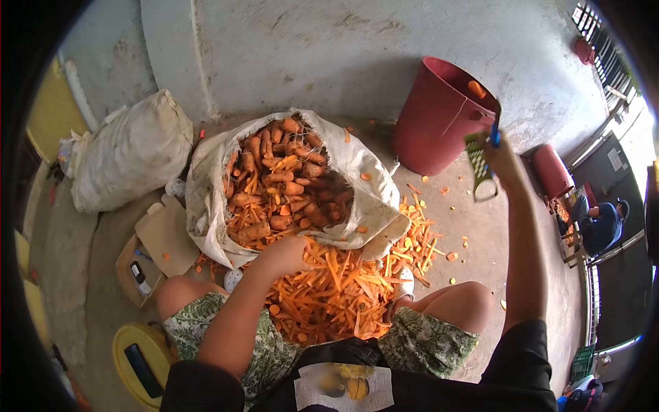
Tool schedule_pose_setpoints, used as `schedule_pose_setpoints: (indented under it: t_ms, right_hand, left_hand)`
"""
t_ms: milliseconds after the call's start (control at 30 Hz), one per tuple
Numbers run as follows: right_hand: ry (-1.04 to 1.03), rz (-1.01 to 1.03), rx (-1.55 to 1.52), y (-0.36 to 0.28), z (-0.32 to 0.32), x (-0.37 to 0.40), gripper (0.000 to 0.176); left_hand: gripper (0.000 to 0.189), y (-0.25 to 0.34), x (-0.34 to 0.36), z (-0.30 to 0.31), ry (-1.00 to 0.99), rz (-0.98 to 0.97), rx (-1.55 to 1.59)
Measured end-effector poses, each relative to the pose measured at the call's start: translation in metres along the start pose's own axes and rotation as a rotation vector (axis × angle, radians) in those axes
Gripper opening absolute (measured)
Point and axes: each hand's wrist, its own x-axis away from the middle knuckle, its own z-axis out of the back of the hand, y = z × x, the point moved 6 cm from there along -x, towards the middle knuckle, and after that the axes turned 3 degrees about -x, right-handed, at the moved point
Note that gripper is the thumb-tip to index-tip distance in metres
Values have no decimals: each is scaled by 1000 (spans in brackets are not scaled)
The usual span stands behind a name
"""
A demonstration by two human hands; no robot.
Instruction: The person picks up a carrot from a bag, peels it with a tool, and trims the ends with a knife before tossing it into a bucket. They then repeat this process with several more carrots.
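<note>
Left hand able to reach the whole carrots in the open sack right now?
Likely yes: the left hand is at the folded-down rim of the sack, and the carrots lie uncovered just beyond, with nothing between.

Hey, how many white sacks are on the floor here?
2. One open sack full of carrots lies by the left hand; one closed sack sits further left, near the wall. More may be hidden off frame.

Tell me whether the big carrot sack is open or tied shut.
Open: the sack has its mouth folded back, and whole carrots show inside.
</note>
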Motion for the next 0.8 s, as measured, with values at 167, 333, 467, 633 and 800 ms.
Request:
schedule_pose_setpoints:
  t_ms: [167, 333, 467, 633, 800]
  right_hand:
    - [-184, -121, -4, 35, -79, 62, 19]
    - [-279, -265, 131, 59, -116, 101, 20]
    - [-256, -97, 313, 65, -113, 102, 20]
    - [-285, -184, 390, 87, -104, 89, 20]
    - [-365, -323, 442, 112, -103, 79, 22]
  left_hand:
    - [45, -14, -31, -25, -35, 25, -82]
    - [42, -31, -62, -58, -190, 135, -58]
    - [35, -67, -97, -105, -231, 186, 114]
    - [27, -93, -139, -149, -72, 195, 411]
    - [29, -97, -179, -137, 93, 213, 622]
